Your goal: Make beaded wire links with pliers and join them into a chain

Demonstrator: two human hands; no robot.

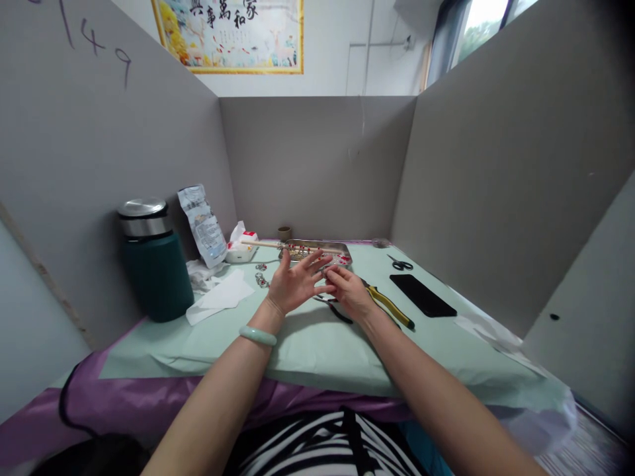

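Silver tray (342, 250); left of it, a dark green flask (156, 277) with silver lid; right of it, yellow-handled pliers (391, 307), black phone (423, 295), black scissors (401, 265); under it, pale mint cloth (322, 347) over purple; nearer than it, pale green bangle (258, 336), black-and-white striped shirt (317, 439).

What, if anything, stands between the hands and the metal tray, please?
Nothing visible does. The left hand and right hand meet just in front of the tray, fingertips overlapping its near rim in this view. The pliers lie to the right, beside the right hand, clear of that path.
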